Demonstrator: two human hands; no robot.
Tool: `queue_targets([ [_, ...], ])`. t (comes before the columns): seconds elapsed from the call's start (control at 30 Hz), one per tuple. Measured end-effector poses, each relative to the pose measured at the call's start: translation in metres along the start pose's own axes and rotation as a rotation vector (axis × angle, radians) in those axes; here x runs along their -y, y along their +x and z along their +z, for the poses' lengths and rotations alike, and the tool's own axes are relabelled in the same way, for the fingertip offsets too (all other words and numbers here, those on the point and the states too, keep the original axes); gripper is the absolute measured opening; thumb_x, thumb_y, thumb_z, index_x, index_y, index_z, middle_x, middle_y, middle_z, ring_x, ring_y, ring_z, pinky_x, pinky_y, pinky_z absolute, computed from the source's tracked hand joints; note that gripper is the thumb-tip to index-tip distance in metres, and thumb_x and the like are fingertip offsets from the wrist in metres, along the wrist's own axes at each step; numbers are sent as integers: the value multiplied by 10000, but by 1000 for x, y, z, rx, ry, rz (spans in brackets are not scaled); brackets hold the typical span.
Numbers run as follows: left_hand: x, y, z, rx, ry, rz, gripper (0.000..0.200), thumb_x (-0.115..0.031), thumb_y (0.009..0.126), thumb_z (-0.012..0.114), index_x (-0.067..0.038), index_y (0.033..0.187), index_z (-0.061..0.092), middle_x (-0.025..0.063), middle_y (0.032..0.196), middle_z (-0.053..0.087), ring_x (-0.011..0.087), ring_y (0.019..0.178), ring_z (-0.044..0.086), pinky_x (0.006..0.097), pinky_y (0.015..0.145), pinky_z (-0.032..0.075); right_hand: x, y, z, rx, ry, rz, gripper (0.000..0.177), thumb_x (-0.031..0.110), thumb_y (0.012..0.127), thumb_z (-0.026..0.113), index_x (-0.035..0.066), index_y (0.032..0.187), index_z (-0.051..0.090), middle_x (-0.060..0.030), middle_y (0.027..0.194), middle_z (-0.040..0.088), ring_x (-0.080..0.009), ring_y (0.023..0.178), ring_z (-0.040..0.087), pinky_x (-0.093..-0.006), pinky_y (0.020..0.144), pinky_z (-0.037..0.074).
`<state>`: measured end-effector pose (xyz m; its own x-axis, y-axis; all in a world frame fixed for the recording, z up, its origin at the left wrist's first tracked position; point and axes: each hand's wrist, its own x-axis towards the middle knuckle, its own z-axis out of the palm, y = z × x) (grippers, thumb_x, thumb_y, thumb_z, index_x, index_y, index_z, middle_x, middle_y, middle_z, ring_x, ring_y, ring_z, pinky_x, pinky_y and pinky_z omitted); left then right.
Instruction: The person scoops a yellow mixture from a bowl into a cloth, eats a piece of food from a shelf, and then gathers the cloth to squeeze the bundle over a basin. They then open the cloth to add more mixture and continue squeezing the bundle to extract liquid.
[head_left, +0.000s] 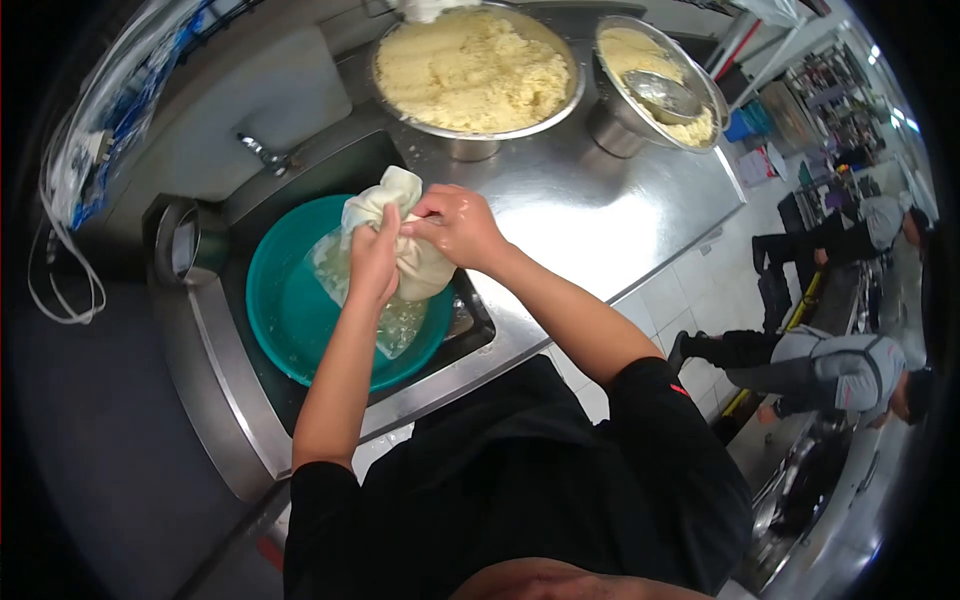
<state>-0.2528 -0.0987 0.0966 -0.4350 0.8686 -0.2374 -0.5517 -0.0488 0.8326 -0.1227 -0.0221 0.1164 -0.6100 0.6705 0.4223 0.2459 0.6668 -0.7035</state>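
Note:
A full, pale cloth bag (425,272) hangs over the green basin (275,310), its top gathered into a bunch. Closed round the gathered neck is my left hand (373,262), thumb pointing up. My right hand (462,228) pinches the same neck from the right side, its fingers closed on the cloth. Below the bag, a clear plastic sheet or bag with wet, pale bits lies in the basin. Whatever fills the cloth bag is hidden.
The basin sits in a sink below a faucet (264,155). On the steel counter (590,230) stand a large bowl (480,130) of crumbly yellow food and a tilted second bowl (712,100) holding a metal scoop (662,97). Two people work at the right.

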Motion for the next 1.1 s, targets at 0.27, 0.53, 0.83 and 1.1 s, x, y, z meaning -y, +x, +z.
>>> queue_targets([
  [0.27,8,-8,-4,228,504,188,393,-5,702,791,60,1049,618,88,964,660,160,850,626,297,752,513,-8,-2,-9,217,345,282,347,377,721,745,42,791,686,-116,759,645,-298,739,625,-376,648,490],
  [0.53,26,-8,8,158,492,347,402,0,768,745,89,1111,556,125,1085,622,193,955,604,312,841,486,-29,-45,-28,100,120,82,284,355,697,761,102,752,645,-71,798,622,-291,812,591,-401,723,462],
  [0.83,28,-15,69,-21,932,9,359,-196,834,741,67,1042,613,107,1050,646,172,898,604,315,789,488,-32,-65,-69,-277,-260,-53,208,258,697,751,107,681,608,-52,711,571,-282,631,578,-390,556,455],
  [1.1,108,30,112,-43,304,232,324,-256,947,593,59,1022,601,95,987,631,152,852,565,311,773,462,-33,-78,-117,-176,-26,226,214,230,760,756,52,760,637,-104,679,624,-245,583,587,-340,550,460],
])
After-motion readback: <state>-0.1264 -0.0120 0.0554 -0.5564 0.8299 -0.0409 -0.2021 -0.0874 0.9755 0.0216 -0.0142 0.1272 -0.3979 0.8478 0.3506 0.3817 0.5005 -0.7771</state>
